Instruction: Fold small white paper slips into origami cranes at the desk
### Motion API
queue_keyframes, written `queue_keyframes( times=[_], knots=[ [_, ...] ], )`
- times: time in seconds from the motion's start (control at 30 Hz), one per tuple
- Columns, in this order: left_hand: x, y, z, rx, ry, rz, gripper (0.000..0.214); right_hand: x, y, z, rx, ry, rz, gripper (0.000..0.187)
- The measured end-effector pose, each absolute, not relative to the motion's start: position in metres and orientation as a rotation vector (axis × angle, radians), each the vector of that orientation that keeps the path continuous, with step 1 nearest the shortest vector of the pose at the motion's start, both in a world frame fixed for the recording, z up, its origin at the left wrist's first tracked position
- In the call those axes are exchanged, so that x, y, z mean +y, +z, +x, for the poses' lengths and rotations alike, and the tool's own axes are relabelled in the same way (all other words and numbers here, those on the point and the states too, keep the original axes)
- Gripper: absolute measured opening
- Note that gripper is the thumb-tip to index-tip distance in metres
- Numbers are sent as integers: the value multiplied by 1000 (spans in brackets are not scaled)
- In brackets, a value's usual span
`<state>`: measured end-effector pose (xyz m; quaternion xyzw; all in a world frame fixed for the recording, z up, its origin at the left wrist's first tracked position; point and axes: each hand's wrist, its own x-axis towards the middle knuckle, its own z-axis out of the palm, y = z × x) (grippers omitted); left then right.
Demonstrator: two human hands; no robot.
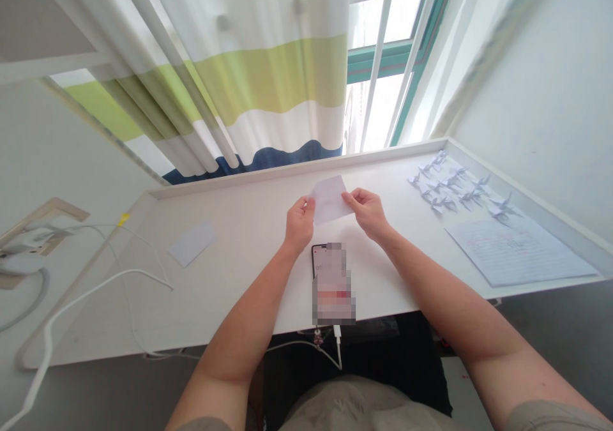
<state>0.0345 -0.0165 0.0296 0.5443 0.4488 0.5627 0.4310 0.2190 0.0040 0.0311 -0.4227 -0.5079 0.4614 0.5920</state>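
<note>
A small white sheet of paper (330, 199) is held up over the middle of the desk, between my two hands. My left hand (300, 222) pinches its left edge, thumb against fingers. On the opposite edge, my right hand (368, 212) grips the paper between thumb and forefinger. The sheet looks flat, with no clear fold showing. Just below the hands a phone (330, 284) lies on the desk, its screen partly blurred out. Off to the left rests another small stack or sheet of white paper (193, 244).
Several folded paper cranes (453, 185) stand at the back right of the white desk (253, 290). Written sheets (520, 252) lie in front of them. A white cable (48, 335) crosses the left side from a wall socket (43, 226). Another cable (338, 341) plugs into the phone.
</note>
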Motion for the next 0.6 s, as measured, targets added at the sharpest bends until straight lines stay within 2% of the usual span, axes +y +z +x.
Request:
queue_keyframes(
  times=[0.17,0.37,0.6],
  knots=[
    [-17,30,38,1036,1292,1211,53,8,30,224,-1197,1058,-1008,65],
    [-17,32,41,1085,1312,1048,43,1,30,217,-1327,1184,-941,61],
    [-17,36,37,1172,1213,1044,31,3,30,219,-1281,1151,-1002,38]
  ],
)
